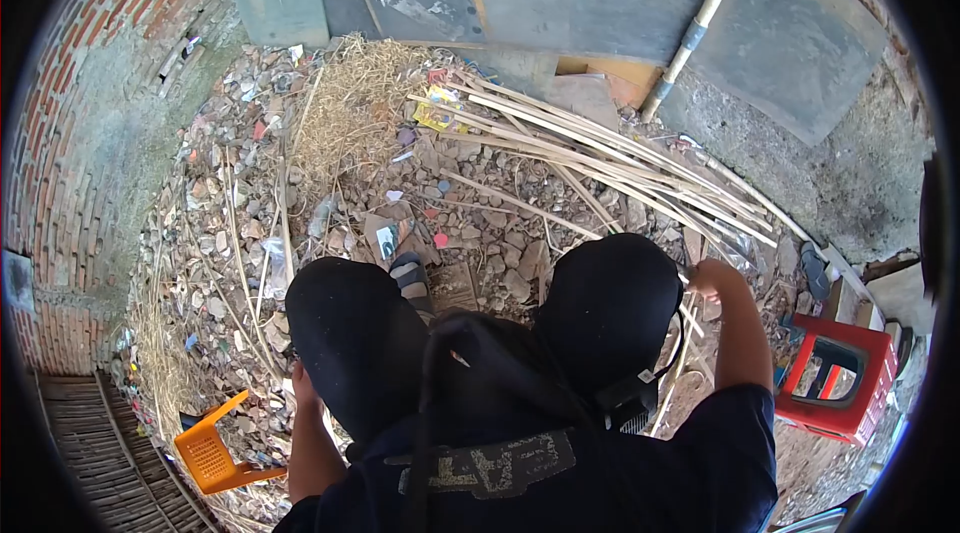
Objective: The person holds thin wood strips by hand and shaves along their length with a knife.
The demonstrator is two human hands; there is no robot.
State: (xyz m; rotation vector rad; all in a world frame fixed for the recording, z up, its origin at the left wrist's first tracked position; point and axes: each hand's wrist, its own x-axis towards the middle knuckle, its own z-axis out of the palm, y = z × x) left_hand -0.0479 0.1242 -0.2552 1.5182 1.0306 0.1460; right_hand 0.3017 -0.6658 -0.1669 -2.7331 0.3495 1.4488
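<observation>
My right hand [712,279] is beside my right knee, its fingers curled closed. Something thin and pale shows by the fingertips, but the knee covers most of it and I cannot make out what it is. Just beyond lies a loose bundle of long, pale bamboo strips [610,155], spread across the rubble. My left hand [303,385] hangs low against the outside of my left knee; its fingers are largely hidden behind the leg. Both knees, in dark trousers, are bent up in front of me, and one sandalled foot [410,281] shows between them.
Broken stone and litter [490,243] cover the ground. Dry straw [360,103] is heaped ahead. An orange plastic stool [212,455] lies tipped at left; a red plastic stool [868,388] is at right. A pole [695,33] leans on the far wall, and brick walls border the sides.
</observation>
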